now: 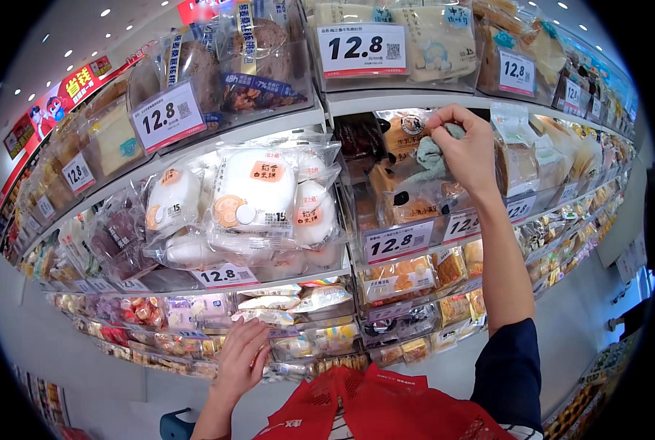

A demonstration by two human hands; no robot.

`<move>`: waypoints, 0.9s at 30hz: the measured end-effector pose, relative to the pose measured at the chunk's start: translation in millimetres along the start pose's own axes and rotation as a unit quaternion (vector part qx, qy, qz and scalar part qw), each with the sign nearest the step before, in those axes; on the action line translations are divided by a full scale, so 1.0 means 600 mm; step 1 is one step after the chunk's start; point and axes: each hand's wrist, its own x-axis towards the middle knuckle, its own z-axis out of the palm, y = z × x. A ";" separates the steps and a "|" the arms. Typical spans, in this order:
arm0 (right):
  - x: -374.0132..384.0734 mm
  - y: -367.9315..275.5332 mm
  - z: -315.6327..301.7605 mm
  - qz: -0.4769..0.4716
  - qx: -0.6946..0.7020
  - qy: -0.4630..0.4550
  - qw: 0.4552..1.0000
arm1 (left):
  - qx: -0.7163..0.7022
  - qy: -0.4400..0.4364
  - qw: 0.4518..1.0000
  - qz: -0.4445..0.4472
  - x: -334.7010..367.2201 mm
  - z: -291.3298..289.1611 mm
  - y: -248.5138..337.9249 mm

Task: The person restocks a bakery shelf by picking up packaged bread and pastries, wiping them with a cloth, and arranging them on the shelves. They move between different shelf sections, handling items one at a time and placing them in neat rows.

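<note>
My right hand point(465, 147) reaches up to a middle shelf on the right, its thumb and fingers pinched on a crumpled grey-green cloth point(430, 158). That cloth hangs against packaged brown bread point(408, 209) behind a clear shelf front. Lower and to the left, my left hand point(239, 356) has its fingers stretched out and holds nothing. It is nearest to the wrapped pastries point(268, 302) on a lower shelf; whether it touches the shelf edge I cannot tell. Bagged round white buns point(250, 191) are piled left of the shelf divider.
Tiered shelves of bagged bread curve away on both sides. Price cards, such as a large white one point(398, 242), sit along the shelf fronts. Sliced bread bags point(441, 44) stand on the top shelf. A dark teal object point(177, 424) is near the floor at lower left.
</note>
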 end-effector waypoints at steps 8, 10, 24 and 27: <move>-0.040 0.000 -0.089 0.062 0.182 -0.010 0.981 | -0.026 0.008 0.998 0.065 0.052 -0.012 0.038; -0.048 0.001 -0.115 0.061 0.222 0.028 0.973 | -0.031 0.009 0.994 0.100 0.074 -0.012 0.051; -0.087 -0.020 -0.081 -0.032 0.113 -0.162 0.980 | -0.133 0.096 0.963 0.214 0.338 0.001 0.167; -0.096 -0.011 -0.090 -0.036 0.116 -0.175 0.977 | -0.157 0.063 0.970 0.177 0.372 0.011 0.176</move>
